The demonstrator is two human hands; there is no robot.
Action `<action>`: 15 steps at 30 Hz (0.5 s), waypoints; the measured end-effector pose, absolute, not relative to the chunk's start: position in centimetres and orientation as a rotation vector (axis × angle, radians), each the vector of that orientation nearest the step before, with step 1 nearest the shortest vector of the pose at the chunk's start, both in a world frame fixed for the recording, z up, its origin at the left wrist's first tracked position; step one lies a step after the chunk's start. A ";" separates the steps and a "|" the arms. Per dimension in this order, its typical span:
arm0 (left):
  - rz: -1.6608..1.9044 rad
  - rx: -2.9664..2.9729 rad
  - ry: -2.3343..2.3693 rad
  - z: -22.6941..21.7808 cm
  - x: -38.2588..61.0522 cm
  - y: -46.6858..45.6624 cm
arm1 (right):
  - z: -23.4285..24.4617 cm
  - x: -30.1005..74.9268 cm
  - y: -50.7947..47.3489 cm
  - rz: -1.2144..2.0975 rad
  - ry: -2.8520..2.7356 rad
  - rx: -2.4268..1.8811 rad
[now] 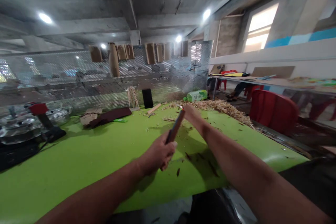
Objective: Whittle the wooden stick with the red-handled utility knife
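Observation:
My left hand (160, 150) is closed around the near end of a narrow brown wooden strip (177, 124), which slants up and away over the green tabletop (86, 155). My right hand (191, 113) is at the strip's far end, its fingers mostly hidden and blurred. A small pale, shiny bit (180, 106) shows beside it, too small to name. Dark brown shavings (178, 172) lie on the table under my hands.
Pale wood shavings (225, 109) heap along the back right edge, beside a green-labelled plastic bottle (196, 95). A black phone-like slab (147, 98) stands near the mesh partition (86, 92). Brown sheets (110, 117) lie back left; a red chair (274, 112) stands right.

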State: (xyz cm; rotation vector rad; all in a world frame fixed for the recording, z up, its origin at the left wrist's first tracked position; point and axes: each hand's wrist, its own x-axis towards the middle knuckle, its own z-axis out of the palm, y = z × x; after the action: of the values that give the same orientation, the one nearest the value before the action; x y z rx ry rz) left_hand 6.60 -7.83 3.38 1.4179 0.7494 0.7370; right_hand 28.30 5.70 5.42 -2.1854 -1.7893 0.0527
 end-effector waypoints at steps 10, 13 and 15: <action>0.966 1.252 0.837 3.0 5.2 -4.1 | 4.9 25.8 5.1 -0.018 -1.825 -1.920; 0.971 1.254 0.849 2.9 5.3 -3.9 | 4.5 23.8 3.9 -0.119 -1.972 -1.816; 0.957 1.277 0.849 3.1 5.4 -4.2 | 4.4 23.2 3.4 -0.163 -2.039 -1.794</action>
State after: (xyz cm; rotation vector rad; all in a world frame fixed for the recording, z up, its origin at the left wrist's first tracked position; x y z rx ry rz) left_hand 5.42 -4.15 3.06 1.2771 0.8491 0.9568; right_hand 23.23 3.40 4.39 -1.7938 -2.0393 -0.1633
